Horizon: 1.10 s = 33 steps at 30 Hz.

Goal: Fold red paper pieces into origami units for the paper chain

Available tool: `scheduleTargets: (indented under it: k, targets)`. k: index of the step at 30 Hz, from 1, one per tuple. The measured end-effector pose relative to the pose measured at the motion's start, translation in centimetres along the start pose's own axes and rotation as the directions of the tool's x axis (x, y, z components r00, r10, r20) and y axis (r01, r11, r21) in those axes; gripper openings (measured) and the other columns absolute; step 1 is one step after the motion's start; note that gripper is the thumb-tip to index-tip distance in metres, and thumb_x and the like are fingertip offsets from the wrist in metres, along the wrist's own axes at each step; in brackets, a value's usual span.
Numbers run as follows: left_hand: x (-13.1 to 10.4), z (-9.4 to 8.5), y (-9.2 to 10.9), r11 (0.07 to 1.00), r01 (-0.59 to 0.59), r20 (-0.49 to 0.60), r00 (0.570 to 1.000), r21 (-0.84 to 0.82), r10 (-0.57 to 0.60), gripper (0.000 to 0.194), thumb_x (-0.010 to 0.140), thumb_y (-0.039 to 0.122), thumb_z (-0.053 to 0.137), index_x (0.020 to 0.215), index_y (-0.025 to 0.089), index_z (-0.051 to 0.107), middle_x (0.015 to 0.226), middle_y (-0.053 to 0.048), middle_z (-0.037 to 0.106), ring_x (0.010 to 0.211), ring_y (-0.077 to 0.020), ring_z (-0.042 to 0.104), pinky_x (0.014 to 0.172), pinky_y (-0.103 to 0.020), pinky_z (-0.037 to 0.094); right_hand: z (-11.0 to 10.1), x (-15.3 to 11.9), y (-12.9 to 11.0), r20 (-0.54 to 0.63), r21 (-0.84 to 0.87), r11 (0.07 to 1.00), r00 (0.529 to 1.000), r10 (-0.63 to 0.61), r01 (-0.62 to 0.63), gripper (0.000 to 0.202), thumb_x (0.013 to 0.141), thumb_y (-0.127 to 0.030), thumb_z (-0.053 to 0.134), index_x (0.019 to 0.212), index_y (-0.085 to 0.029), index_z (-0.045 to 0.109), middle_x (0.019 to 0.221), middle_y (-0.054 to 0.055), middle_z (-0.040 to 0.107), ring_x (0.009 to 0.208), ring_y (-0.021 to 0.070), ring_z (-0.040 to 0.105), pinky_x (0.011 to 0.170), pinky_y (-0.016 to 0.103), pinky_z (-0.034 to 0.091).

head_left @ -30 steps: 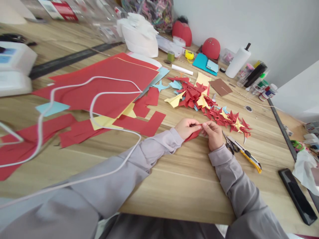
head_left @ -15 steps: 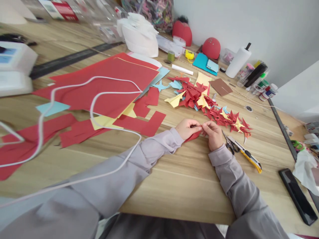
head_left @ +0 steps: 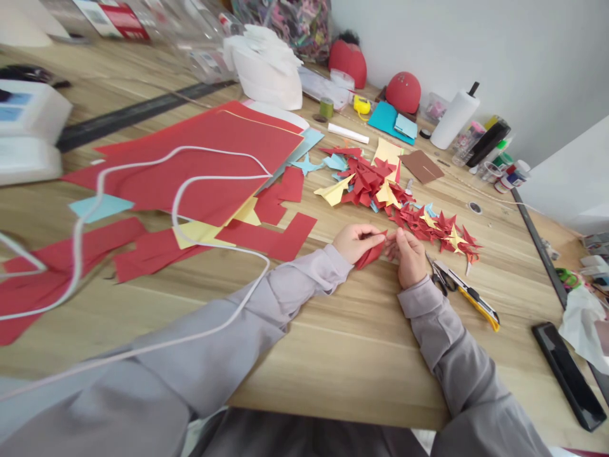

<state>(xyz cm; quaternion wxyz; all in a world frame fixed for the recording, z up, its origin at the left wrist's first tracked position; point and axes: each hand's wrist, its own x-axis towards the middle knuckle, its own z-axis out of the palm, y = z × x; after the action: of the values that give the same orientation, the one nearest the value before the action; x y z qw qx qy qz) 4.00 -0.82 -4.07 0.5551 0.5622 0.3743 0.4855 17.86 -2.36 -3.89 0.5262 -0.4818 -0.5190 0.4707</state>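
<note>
My left hand (head_left: 354, 244) pinches a piece of folded red paper (head_left: 370, 255) between thumb and fingers, low over the table. Close against its right side is my right hand (head_left: 408, 252), thumb and fingers pressed together at the paper's tip; the exact contact is partly hidden. Just beyond both hands lies a heap of folded red paper pieces (head_left: 366, 181) with some yellow and blue ones among them. Black scissors (head_left: 442, 279) and a yellow utility knife (head_left: 476, 303) rest to the right of my right wrist.
Red paper sheets (head_left: 209, 171) and cut red strips (head_left: 285, 238) spread to the left, with a white cable (head_left: 181, 203) looping over them and my left sleeve. A black phone (head_left: 568, 374) lies at right. Bottles (head_left: 495, 143) and a white roll (head_left: 454, 120) stand at the back.
The folded red paper has tilted up and shows more between my hands. My right fingers have shifted slightly, opening a small gap from the left fingertips.
</note>
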Motion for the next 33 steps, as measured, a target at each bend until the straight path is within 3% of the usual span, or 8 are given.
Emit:
scheduleTargets:
  k: [5, 14, 22, 28, 33]
  targets:
    - [0.41, -0.30, 0.29, 0.995, 0.005, -0.140, 0.990, -0.102, -0.019, 0.031, 0.059, 0.041, 0.068, 0.071, 0.012, 0.066, 0.073, -0.003, 0.064, 0.072, -0.0136, 0.056, 0.071, -0.027, 0.044, 0.18, -0.13, 0.07, 0.088, -0.101, 0.994, 0.996, -0.029, 0.038, 0.025, 0.070, -0.044, 0.061, 0.071, -0.019, 0.058, 0.057, -0.003, 0.055, 0.049, 0.0085, 0.048, 0.046, 0.022, 0.038]
    - [0.24, -0.16, 0.36, 0.983, 0.075, -0.082, 0.993, -0.168, -0.090, 0.033, 0.058, 0.040, 0.069, 0.075, 0.012, 0.067, 0.072, -0.003, 0.065, 0.069, -0.0135, 0.057, 0.069, -0.028, 0.045, 0.46, -0.35, -0.06, 0.089, -0.200, 0.975, 0.993, -0.082, 0.099, 0.022, 0.071, -0.040, 0.060, 0.073, -0.019, 0.064, 0.046, -0.005, 0.049, 0.040, 0.0073, 0.039, 0.040, 0.022, 0.033]
    - [0.27, -0.13, 0.10, 0.995, 0.066, -0.080, 0.994, -0.070, -0.072, 0.025, 0.055, 0.034, 0.071, 0.065, 0.011, 0.064, 0.057, 0.001, 0.059, 0.055, -0.0095, 0.050, 0.056, -0.023, 0.040, 0.42, -0.42, 0.12, 0.074, -0.226, 0.964, 0.989, -0.126, 0.139, 0.016, 0.067, -0.035, 0.064, 0.070, -0.019, 0.067, 0.053, -0.001, 0.058, 0.049, 0.0109, 0.049, 0.048, 0.025, 0.042]
    - [0.23, -0.35, 0.40, 0.997, 0.070, -0.067, 0.995, -0.045, -0.073, 0.021, 0.060, 0.030, 0.067, 0.067, 0.010, 0.066, 0.063, -0.002, 0.061, 0.061, -0.0112, 0.053, 0.059, -0.024, 0.041, 0.43, -0.43, 0.00, 0.054, -0.253, 0.958, 0.991, -0.125, 0.134, 0.015, 0.067, -0.033, 0.064, 0.069, -0.018, 0.068, 0.056, -0.001, 0.061, 0.047, 0.0097, 0.049, 0.048, 0.024, 0.041]
    - [0.21, -0.24, 0.47, 0.990, 0.081, -0.075, 0.993, -0.118, -0.090, 0.026, 0.056, 0.035, 0.070, 0.068, 0.011, 0.066, 0.065, -0.002, 0.062, 0.063, -0.0122, 0.054, 0.061, -0.025, 0.042, 0.31, -0.40, 0.07, 0.044, -0.252, 0.960, 0.992, -0.115, 0.122, 0.015, 0.067, -0.032, 0.064, 0.070, -0.018, 0.068, 0.056, -0.001, 0.061, 0.046, 0.0093, 0.048, 0.047, 0.024, 0.041]
